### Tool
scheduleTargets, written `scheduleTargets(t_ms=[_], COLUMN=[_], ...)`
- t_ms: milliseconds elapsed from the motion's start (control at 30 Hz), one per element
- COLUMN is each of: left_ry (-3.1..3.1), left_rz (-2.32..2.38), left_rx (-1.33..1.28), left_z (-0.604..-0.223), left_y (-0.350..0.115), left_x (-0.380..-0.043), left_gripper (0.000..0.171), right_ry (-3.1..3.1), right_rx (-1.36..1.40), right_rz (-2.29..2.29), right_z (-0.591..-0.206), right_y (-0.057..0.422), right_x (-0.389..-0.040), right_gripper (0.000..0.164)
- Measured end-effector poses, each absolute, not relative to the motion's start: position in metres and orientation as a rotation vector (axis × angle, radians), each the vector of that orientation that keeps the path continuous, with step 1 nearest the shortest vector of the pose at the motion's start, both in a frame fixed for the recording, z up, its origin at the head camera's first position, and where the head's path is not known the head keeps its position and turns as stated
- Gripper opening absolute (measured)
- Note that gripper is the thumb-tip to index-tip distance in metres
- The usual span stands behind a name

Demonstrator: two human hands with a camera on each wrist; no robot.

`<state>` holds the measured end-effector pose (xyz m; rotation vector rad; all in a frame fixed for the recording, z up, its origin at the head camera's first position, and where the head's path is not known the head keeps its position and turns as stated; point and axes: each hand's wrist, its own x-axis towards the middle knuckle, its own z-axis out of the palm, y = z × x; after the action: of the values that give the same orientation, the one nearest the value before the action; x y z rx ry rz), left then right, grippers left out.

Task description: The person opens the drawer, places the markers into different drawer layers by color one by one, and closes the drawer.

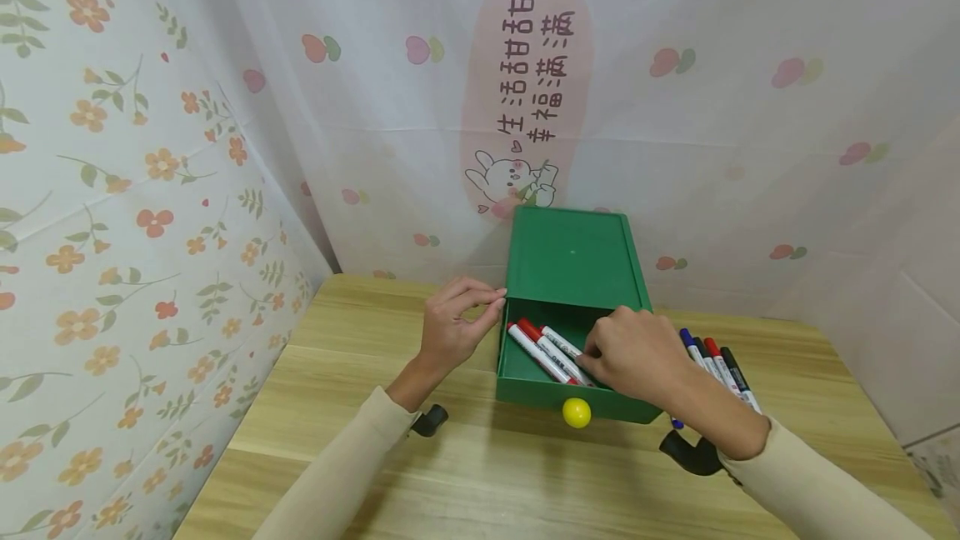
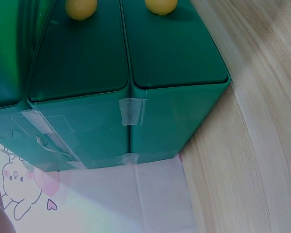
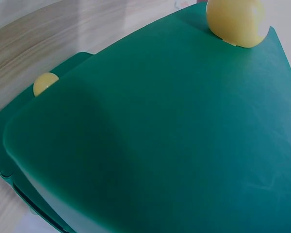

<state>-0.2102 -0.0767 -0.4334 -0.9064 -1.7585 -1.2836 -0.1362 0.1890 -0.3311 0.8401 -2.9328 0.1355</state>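
Observation:
A green drawer cabinet stands against the back curtain with its top drawer pulled out. Thumb and fingertips of my left hand pinch the cabinet's front left top corner. My right hand reaches into the drawer, its fingers curled and its thumb at the lower end of a white marker; the other fingertips are hidden. Two red-capped markers lie slanted to the left of it. A yellow knob sits on the drawer front and shows large in the right wrist view.
Several more markers with blue, black and red caps lie on the wooden table, right of the cabinet. Lower drawers with yellow knobs are closed in the left wrist view. A floral curtain hangs at the left.

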Motion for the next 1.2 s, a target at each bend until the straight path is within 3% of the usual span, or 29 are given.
scheduleTargets(t_ms=[667, 1200], left_ry=[-1.760, -1.997], left_rz=[-1.231, -1.232], left_rx=[-0.903, -0.805], left_z=[-0.435, -0.463], left_y=[-0.078, -0.080], left_x=[-0.208, -0.196], left_gripper=[0.022, 0.022], right_ry=[-2.817, -2.513], right_rx=[0.782, 0.542], right_rz=[0.304, 0.521], right_z=[-0.324, -0.332], right_y=[0.201, 0.255], right_x=[-0.131, -0.133], right_gripper=[0.013, 0.006])
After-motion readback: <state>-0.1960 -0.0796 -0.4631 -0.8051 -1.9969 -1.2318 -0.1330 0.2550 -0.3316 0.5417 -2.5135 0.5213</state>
